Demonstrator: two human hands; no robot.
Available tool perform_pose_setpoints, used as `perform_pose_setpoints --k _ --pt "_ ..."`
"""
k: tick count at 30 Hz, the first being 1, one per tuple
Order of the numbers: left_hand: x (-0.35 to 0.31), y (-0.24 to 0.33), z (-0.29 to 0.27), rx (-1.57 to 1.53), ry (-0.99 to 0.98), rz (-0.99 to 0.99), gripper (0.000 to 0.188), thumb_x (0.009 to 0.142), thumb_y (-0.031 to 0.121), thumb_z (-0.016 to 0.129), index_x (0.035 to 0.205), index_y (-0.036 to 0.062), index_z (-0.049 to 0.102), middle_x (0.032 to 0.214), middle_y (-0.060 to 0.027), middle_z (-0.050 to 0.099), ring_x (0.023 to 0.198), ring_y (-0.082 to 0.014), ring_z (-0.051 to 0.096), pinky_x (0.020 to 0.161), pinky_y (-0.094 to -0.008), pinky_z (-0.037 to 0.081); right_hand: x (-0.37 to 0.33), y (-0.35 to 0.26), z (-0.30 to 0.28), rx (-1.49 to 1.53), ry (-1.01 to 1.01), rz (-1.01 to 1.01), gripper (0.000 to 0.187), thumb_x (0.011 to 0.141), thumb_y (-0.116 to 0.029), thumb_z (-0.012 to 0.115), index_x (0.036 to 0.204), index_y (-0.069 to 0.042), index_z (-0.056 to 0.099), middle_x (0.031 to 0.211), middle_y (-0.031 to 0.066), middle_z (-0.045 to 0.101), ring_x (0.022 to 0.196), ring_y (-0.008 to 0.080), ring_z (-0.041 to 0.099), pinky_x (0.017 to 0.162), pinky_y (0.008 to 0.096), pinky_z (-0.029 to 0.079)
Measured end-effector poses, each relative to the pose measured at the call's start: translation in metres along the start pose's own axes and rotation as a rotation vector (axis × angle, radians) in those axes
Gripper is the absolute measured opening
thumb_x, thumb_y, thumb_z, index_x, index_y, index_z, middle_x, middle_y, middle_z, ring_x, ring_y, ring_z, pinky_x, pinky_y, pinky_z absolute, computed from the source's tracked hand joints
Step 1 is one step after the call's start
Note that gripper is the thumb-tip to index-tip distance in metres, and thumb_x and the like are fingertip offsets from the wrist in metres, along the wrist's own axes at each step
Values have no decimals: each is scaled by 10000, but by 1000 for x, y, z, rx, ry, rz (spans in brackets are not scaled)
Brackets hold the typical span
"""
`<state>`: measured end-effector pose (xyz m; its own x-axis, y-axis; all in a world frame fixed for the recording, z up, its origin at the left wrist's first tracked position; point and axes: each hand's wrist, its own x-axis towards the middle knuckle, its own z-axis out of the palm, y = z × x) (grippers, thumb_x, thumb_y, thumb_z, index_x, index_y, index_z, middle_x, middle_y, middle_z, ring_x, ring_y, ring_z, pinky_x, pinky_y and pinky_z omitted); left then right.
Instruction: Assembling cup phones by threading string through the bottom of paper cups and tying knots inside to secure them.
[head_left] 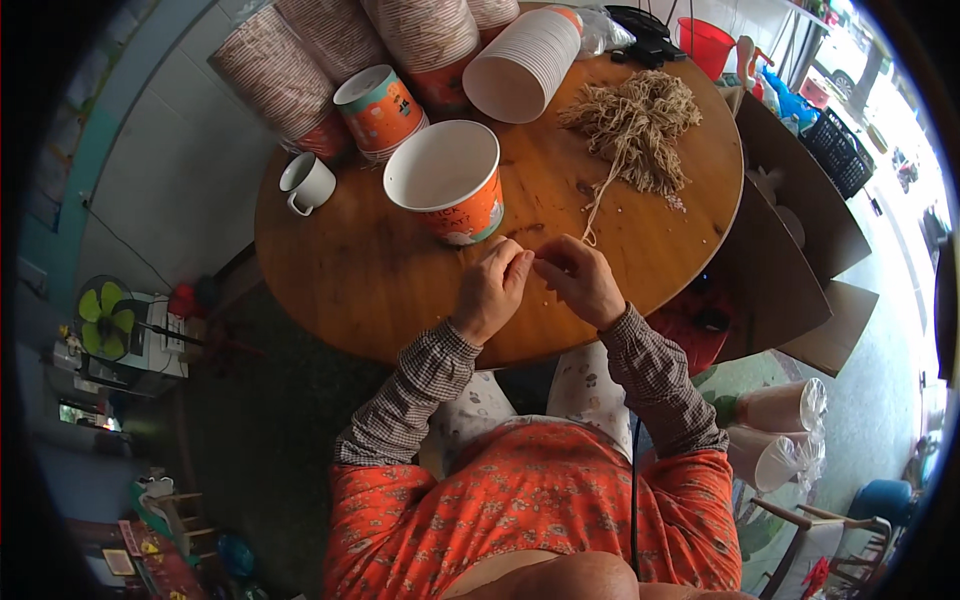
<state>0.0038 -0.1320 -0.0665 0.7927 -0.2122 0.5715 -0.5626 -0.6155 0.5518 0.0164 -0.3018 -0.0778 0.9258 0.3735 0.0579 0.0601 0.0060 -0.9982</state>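
Note:
My left hand (492, 290) and my right hand (582, 280) meet near the front of the round wooden table, thumbs and fingers pinched close together. A strand of tan string (594, 215) runs from a tangled string bundle (640, 130) down to my right hand, which is closed on it. Whatever my left fingertips pinch is too small to make out. Just beyond my left hand stands a large white paper bucket (465, 210) with an orange printed side, its open mouth up.
Stacked paper buckets (530, 60) crowd the back of the table (340, 260). A shorter stack (380, 110) and a white mug (308, 183) stand at left. Cardboard boxes (770, 250) are against the table's right side. Bagged buckets (780, 430) lie on the floor, lower right.

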Motion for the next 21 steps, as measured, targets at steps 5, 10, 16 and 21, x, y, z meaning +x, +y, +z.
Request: perform_pose_setpoints --k 5,10,16,21 --pt "-2 -4 0 -155 -23 -107 181 947 155 577 844 10 545 711 -85 528 641 -186 536 598 -319 429 4 6 -1 -249 119 -287 110 868 -84 663 904 10 621 783 34 606 690 84 576 622 235 477" --pt "2 -2 3 -184 -59 -178 124 923 102 610 881 13 536 763 -82 563 670 -184 560 613 -317 460 4 12 -5 -171 134 -273 122 866 -96 671 908 7 619 771 30 598 691 71 554 626 232 469" --pt "12 1 7 -32 34 68 91 878 23 626 889 6 538 820 -113 567 728 -256 582 654 -338 479 8 11 -5 -125 178 -258 144 887 -130 658 889 7 612 707 11 560 640 58 498 564 240 429" --pt "20 5 4 122 17 194 95 854 -3 628 901 9 546 856 -125 565 787 -304 588 683 -362 487 9 9 -10 -134 169 -217 181 876 -163 660 959 -3 644 735 62 627 630 107 565 593 266 476"
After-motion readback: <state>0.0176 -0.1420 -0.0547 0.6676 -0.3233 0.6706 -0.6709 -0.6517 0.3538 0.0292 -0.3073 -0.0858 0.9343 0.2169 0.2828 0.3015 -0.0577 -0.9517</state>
